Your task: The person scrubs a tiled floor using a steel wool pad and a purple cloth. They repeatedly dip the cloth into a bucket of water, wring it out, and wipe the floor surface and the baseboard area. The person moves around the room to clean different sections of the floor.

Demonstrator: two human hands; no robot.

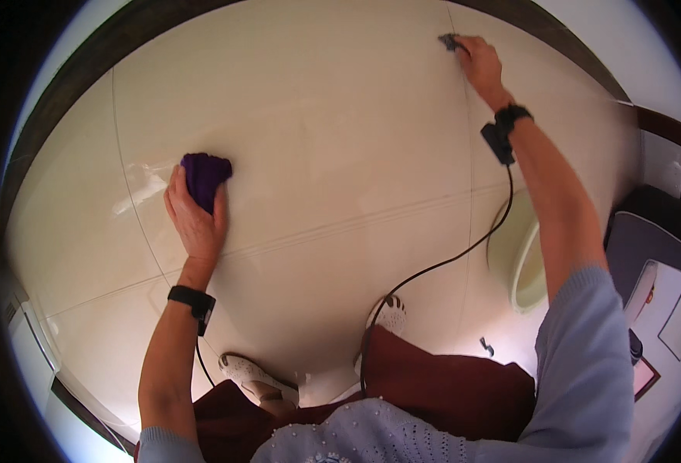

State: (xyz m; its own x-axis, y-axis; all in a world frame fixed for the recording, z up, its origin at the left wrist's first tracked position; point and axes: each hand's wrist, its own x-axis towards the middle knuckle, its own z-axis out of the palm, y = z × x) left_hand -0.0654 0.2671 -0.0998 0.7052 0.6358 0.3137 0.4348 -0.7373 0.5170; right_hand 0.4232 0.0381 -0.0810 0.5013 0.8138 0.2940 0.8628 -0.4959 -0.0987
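My left hand (196, 217) presses a folded purple cloth (206, 178) flat against the cream floor tiles (329, 144). A wet-looking shine lies on the tile just left of the cloth. Farther out, at the upper right, my right hand (480, 63) grips a small dark grey pad (449, 41), perhaps a wire scourer. That pad touches the floor beside a thin tile joint. Both wrists carry black straps with small devices, and a black cable (427, 271) runs from the right one back towards my body.
A pale green plastic tub (500, 249) stands beneath my right forearm. Dark skirting (161, 35) borders the floor along the far wall. At the right lies a grey and black padded object (641, 237). A small dark object (486, 346) is near my knee, and white perforated shoes (253, 370) are on my feet.
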